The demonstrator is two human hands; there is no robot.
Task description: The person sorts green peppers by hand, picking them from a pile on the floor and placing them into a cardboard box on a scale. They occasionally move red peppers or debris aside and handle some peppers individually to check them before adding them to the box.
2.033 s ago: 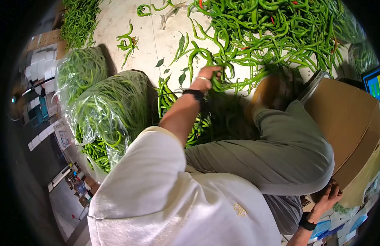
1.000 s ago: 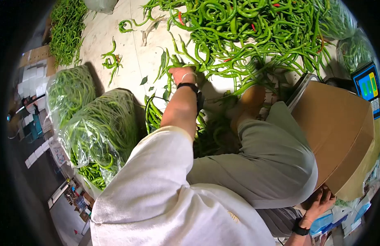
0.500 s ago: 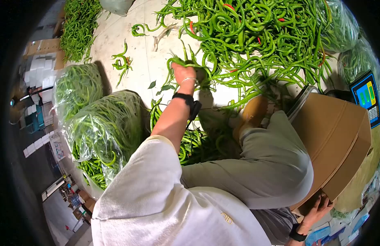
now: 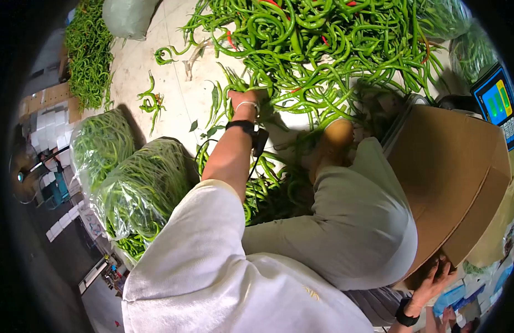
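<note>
My left hand (image 4: 243, 99), wearing a bracelet and a black wrist device, reaches to the lower left edge of a large heap of long green chili peppers (image 4: 323, 50). Its fingers are curled round several green chili peppers, which partly hide the fingertips. At the lower right, my right hand (image 4: 432, 284) grips the lower edge of a brown cardboard box (image 4: 451, 177), fingers bent over the flap. The box stands tilted beside my bent knee. A few loose peppers (image 4: 151, 104) lie on the pale floor left of my left hand.
Two clear plastic bags of peppers (image 4: 140, 177) stand on the left. More peppers (image 4: 262, 188) lie beneath my left arm. A scale with a lit display (image 4: 496, 102) is behind the box. Another pepper heap (image 4: 90, 55) and a pale sack (image 4: 126, 16) are at the upper left.
The view has shifted, so the heap sits higher and further left. My left hand has stayed by the heap's edge with peppers at its fingers. My right hand still holds the box.
</note>
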